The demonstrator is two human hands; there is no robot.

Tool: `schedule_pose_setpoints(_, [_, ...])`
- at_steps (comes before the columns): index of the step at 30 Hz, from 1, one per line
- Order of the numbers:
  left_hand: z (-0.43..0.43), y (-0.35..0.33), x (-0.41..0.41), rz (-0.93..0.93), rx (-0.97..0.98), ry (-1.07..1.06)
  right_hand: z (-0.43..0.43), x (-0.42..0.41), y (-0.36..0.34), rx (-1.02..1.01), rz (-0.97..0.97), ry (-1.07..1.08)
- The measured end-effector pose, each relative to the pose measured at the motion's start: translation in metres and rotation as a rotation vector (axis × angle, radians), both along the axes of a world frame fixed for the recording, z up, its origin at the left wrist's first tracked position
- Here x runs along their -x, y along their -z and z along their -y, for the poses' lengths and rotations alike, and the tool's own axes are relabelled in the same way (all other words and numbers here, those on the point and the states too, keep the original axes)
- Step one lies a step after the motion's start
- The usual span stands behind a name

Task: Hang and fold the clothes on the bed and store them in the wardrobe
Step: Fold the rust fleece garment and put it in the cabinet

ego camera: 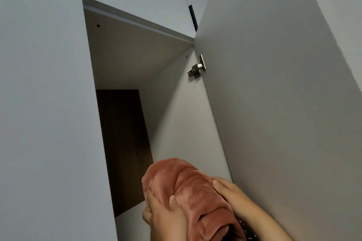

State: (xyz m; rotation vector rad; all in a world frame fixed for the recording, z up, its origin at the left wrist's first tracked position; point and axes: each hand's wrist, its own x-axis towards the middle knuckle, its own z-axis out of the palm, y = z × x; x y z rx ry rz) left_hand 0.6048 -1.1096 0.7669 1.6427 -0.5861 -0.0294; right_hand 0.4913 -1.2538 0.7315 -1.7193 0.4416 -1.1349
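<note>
Garment (188, 191), head view: position to be entered. (A)

Recorded as a rust-coloured plush bundle, rolled or folded, raised at the mouth of the open wardrobe (137, 60), low in the frame. It is not seen resting on any shelf and is carried between both hands. (B)

State of each grip to be noted. (A)

Left grip (166, 215): clasped on the near left side of the bundle, thumb laid on top, fingers tucked beneath. Right grip (233, 195): cupped round the right side, fingers curved against the pile. Neither is released. A dark patterned item (245, 231) is glimpsed under the bundle's near end. What it is cannot be told. (B)

Surroundings to be listed. (A)

Door (274, 103) is swung open on the right, with its hinge (196, 68) exposed. A dark brown panel (123, 143) is seen deeper inside the compartment. The shelf meant for the garment is hidden by bundle and hands. (B)

Step and method to be judged. (A)

Judged: a folded piece is being stowed, and the storing is not yet done. It is advised that the bundle be pushed in level and square to the back. Support from below should be withdrawn only once the weight is taken by the shelf, so that the fold is not sprung. The right forearm should be held clear of the door edge and the hinge. Plush is expected to be springy, so a flat press on top after release should be allowed for. (B)
</note>
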Motion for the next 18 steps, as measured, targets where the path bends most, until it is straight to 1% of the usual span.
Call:
schedule_pose_setpoints(3, [0.008,0.006,-0.011,-0.109,0.082,-0.029,0.002,-0.011,0.011,-0.003,0.002,-0.006])
schedule_pose_setpoints(5, [0.012,0.014,-0.015,-0.182,0.012,-0.073,0.004,-0.023,0.017,0.081,-0.076,0.026])
schedule_pose_setpoints(6, [0.014,0.017,-0.018,-0.117,-0.063,-0.105,0.005,-0.03,0.018,0.124,-0.121,0.035])
schedule_pose_setpoints(8, [0.007,0.025,-0.024,0.194,-0.215,-0.159,0.004,-0.042,0.013,0.117,-0.217,-0.006])
schedule_pose_setpoints(10, [0.006,0.027,-0.033,0.407,-0.297,-0.102,0.008,-0.052,0.008,0.086,-0.283,-0.101])
schedule_pose_setpoints(11, [0.01,0.026,-0.035,0.444,-0.365,-0.062,0.011,-0.056,0.006,0.095,-0.301,-0.125])
schedule_pose_setpoints(13, [0.017,0.023,-0.036,0.447,-0.57,-0.018,0.024,-0.068,0.002,0.125,-0.284,-0.14])
schedule_pose_setpoints(14, [0.022,0.026,-0.037,0.444,-0.639,-0.02,0.033,-0.075,0.001,0.137,-0.259,-0.123])
schedule_pose_setpoints(17, [0.043,0.036,-0.047,0.46,-0.689,-0.03,0.058,-0.102,0.002,0.228,-0.231,0.08])
schedule_pose_setpoints(18, [0.054,0.037,-0.053,0.454,-0.696,-0.052,0.064,-0.111,0.006,0.265,-0.227,0.106])
